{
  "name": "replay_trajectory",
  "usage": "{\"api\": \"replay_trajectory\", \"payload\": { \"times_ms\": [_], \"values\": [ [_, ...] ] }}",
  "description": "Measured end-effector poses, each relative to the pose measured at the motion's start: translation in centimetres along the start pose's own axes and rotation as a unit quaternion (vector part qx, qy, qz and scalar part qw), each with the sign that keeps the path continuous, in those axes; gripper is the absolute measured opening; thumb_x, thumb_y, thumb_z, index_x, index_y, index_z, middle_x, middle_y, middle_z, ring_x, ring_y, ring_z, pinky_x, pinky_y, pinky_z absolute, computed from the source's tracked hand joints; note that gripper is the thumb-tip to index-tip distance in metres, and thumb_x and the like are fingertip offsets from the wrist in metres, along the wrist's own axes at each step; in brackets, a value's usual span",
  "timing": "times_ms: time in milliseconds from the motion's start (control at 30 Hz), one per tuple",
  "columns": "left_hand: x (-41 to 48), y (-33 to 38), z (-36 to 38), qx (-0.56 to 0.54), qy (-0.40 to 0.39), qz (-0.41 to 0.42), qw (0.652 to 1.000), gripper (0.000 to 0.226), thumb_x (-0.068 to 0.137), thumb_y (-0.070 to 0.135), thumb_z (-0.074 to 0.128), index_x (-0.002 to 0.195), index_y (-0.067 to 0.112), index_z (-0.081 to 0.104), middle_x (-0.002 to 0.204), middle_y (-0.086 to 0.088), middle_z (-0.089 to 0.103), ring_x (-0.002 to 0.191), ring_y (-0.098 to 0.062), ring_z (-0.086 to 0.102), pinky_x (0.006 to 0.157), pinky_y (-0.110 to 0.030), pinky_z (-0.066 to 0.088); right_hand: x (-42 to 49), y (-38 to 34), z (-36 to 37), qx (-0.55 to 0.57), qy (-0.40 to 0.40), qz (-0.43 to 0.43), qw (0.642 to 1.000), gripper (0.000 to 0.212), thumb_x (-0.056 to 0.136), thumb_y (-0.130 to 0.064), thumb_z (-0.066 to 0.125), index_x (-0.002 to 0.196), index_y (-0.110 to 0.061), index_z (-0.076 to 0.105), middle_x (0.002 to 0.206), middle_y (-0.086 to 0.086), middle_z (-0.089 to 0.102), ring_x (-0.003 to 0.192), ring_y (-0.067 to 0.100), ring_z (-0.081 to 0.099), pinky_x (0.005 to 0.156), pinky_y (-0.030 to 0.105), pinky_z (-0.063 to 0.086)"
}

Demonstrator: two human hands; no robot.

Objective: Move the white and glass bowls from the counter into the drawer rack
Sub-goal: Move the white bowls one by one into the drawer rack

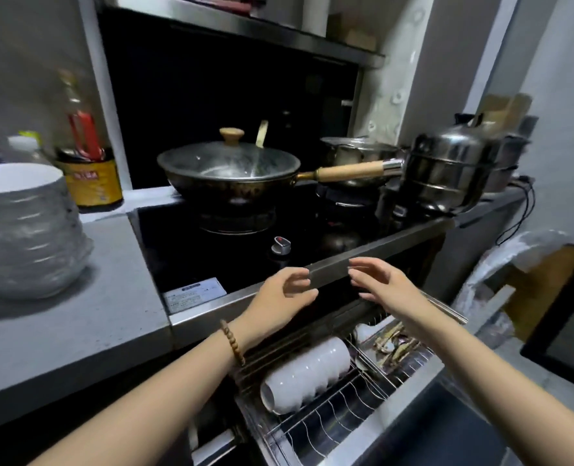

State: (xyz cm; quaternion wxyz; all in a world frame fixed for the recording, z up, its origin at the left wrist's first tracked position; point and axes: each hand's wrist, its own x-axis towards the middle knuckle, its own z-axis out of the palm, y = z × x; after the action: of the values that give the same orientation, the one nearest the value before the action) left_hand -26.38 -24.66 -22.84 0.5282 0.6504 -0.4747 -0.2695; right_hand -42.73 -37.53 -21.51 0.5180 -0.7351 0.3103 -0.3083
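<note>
both hands (332, 284) empty, fingers spread, above the drawer rack (329, 412); blurred bowl stack (26, 230) cut off at left

Single head-worn wide-angle view: we look forward and down from standing height, close over the stove front (363, 264). Our frame runs from the grey counter (77, 314) at left to the open drawer rack (339, 408) directly below us.
</note>
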Motion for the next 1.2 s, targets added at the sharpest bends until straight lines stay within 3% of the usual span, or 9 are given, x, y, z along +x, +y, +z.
{"api": "replay_trajectory", "payload": {
  "times_ms": [133,267,433,600,700,967,1100,1200],
  "values": [
    [-1.3,5.1,-5.2,0.031,0.029,0.081,0.996,0.040,0.085,0.014,0.066,0.124,0.013,0.054,0.118,-0.005,0.063,0.105,-0.012,0.062,0.091,-0.019,0.049,0.3,-5.8,2.8,-0.013,-0.035,-0.079,0.996,0.020,0.087,-0.025,0.064,0.105,-0.032,0.063,0.107,-0.011,0.068,0.100,0.000,0.061,0.077,0.015,0.049],
    [-2.7,8.4,-11.2,0.080,0.076,0.116,0.987,0.044,0.085,0.025,0.066,0.126,0.025,0.052,0.118,0.009,0.062,0.107,-0.004,0.059,0.089,-0.016,0.045,1.0,-10.7,6.1,-0.013,-0.087,-0.115,0.989,0.036,0.082,-0.039,0.065,0.117,-0.034,0.060,0.122,-0.010,0.064,0.112,-0.001,0.059,0.093,0.025,0.049],
    [-5.1,10.0,-19.2,0.120,0.150,0.108,0.975,0.042,0.084,0.024,0.067,0.123,0.026,0.052,0.119,0.007,0.062,0.112,-0.012,0.057,0.098,-0.029,0.045,2.5,-15.5,11.0,-0.009,-0.145,-0.150,0.978,0.040,0.079,-0.042,0.068,0.118,-0.039,0.058,0.128,-0.011,0.059,0.111,-0.003,0.058,0.100,0.026,0.045],
    [-7.8,10.3,-26.2,0.144,0.229,0.117,0.956,0.038,0.083,0.014,0.069,0.118,0.023,0.056,0.115,0.002,0.064,0.109,-0.013,0.060,0.098,-0.029,0.047,3.5,-18.9,16.5,-0.023,-0.187,-0.183,0.965,0.050,0.077,-0.040,0.071,0.124,-0.034,0.056,0.132,-0.011,0.055,0.118,0.003,0.056,0.106,0.030,0.042],
    [-9.0,10.4,-29.7,0.170,0.269,0.122,0.940,0.037,0.082,0.016,0.069,0.116,0.026,0.056,0.113,0.005,0.064,0.106,-0.005,0.059,0.092,-0.019,0.044,3.9,-20.5,19.8,-0.036,-0.214,-0.200,0.955,0.054,0.077,-0.040,0.071,0.127,-0.034,0.052,0.131,-0.014,0.052,0.121,0.006,0.054,0.107,0.032,0.042],
    [-10.9,7.2,-36.1,0.157,0.326,0.031,0.932,0.051,0.080,0.026,0.071,0.127,0.017,0.052,0.130,-0.001,0.056,0.117,-0.011,0.051,0.097,-0.024,0.038,5.2,-22.9,27.6,-0.061,-0.262,-0.218,0.938,0.053,0.076,-0.043,0.073,0.122,-0.040,0.049,0.133,-0.014,0.049,0.123,0.007,0.049,0.094,0.018,0.041],
    [-10.9,5.0,-37.2,0.160,0.306,-0.029,0.938,0.067,0.076,0.040,0.073,0.133,0.022,0.045,0.136,0.002,0.048,0.124,-0.012,0.043,0.099,-0.026,0.035,5.8,-23.0,30.5,-0.057,-0.268,-0.209,0.939,0.054,0.075,-0.041,0.075,0.122,-0.035,0.050,0.121,-0.015,0.053,0.116,0.003,0.051,0.068,0.000,0.044],
    [-10.6,3.9,-37.4,0.162,0.280,-0.036,0.946,0.065,0.076,0.044,0.071,0.132,0.029,0.044,0.134,0.006,0.046,0.123,-0.010,0.040,0.097,-0.026,0.033,6.5,-22.3,32.1,-0.072,-0.261,-0.198,0.942,0.061,0.073,-0.044,0.075,0.127,-0.033,0.048,0.126,-0.013,0.052,0.120,0.006,0.047,0.082,0.010,0.042]
  ]
}}
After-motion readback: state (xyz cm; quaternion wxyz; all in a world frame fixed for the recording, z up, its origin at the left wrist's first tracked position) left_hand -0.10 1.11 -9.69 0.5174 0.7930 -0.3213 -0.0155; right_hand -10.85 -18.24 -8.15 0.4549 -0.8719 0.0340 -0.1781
